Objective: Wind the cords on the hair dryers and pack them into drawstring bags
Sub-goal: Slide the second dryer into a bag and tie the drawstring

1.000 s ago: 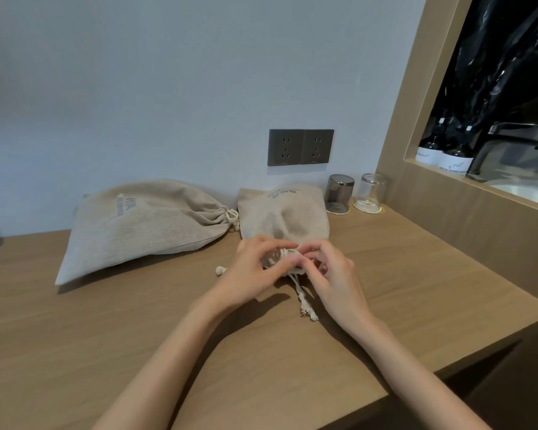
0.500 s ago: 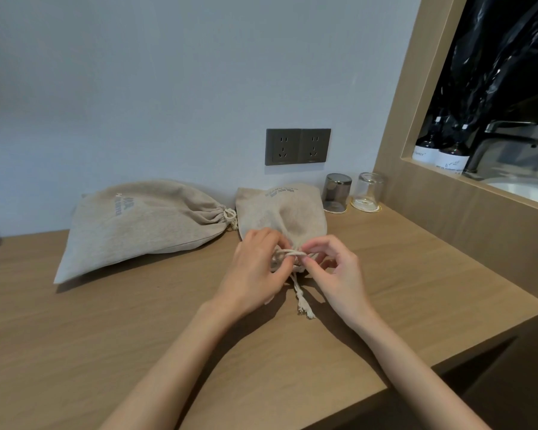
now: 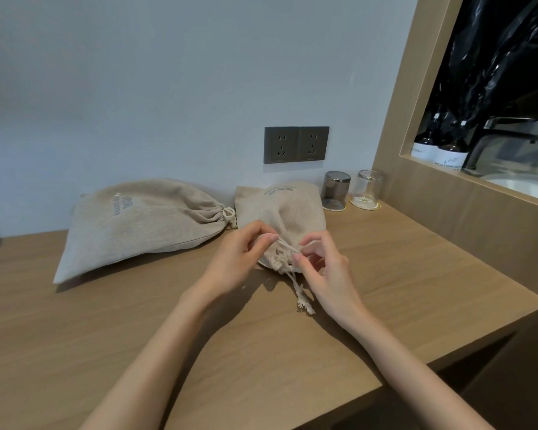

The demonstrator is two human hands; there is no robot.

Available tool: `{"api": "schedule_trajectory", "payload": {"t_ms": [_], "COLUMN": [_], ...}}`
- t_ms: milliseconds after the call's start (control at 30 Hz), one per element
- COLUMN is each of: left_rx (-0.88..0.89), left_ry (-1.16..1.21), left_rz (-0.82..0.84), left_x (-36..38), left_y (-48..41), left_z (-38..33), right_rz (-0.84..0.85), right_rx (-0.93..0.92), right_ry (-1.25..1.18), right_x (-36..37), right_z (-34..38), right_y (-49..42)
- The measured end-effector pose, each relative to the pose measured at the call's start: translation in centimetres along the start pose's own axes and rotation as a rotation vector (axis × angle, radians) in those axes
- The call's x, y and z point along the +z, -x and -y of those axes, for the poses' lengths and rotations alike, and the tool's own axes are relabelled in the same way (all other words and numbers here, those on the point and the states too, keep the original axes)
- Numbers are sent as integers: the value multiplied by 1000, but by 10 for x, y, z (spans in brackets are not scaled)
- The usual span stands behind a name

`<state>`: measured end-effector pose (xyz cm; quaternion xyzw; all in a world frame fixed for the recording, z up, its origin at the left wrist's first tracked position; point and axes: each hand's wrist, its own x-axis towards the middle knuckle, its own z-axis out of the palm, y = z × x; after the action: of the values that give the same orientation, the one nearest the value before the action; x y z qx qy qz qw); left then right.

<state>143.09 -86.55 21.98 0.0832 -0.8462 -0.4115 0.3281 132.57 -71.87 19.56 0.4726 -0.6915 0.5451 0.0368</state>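
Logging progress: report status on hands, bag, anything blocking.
Left hand, right hand both pinching drawstring. Nearer bag cinched, lying on counter. Second bag apart, nothing blocking.

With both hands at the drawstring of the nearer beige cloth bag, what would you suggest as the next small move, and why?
Probably draw the left hand and right hand gently apart to pull the cord snug: each pinches the white cotton drawstring, the beige cloth bag has its mouth already gathered, and a frayed cord end lies loose on the wooden counter.

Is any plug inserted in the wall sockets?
No, both dark wall sockets show bare holes with no plug or cord in them.
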Motion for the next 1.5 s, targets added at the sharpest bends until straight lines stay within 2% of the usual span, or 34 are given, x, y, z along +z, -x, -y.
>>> {"api": "schedule_trajectory", "payload": {"t_ms": [100, 167, 300, 433, 533, 633, 733, 867, 1067, 1233, 1367, 1500], "left_rx": [-88, -137, -177, -172, -173, -174, -180, -168, -110, -113, -98, -47], "left_ry": [-104, -145, -146, -155, -160, -166, -131, -68, -17, -49, -164, -311], "left_rz": [-85, -68, -65, -24, -13, -3, 33, 171, 270, 261, 253, 81], "left_x": [6, 12, 17, 19, 18, 15, 15, 15, 25, 29, 27, 21], "left_y": [1, 4, 7, 10, 11, 12, 12, 12, 17, 20, 19, 13], "left_z": [9, 15, 18, 17, 14, 6, -5, -13, -12, -3, -4, -2], "right_rz": [52, 69, 119, 82, 69, 31, 71, 77, 81, 112, 74, 1], "right_rx": [-85, -138, -130, -186, -130, 35, 181, 354, 533, 531, 448, 248], "right_ry": [136, 247, 429, 641, 537, 290, 148, -261, -316, -362, -341, -178], "right_x": [3, 6, 6, 9, 10, 3, -6, -14, -22, -23, -21, -18], "right_z": [-1, -6, -7, -2, -2, -1, -2, 5, 4, 3, 3, -3], "right_y": [1, 1, 2, -3, -6, -5, -6, -6, -9, -8, -7, -7]}}
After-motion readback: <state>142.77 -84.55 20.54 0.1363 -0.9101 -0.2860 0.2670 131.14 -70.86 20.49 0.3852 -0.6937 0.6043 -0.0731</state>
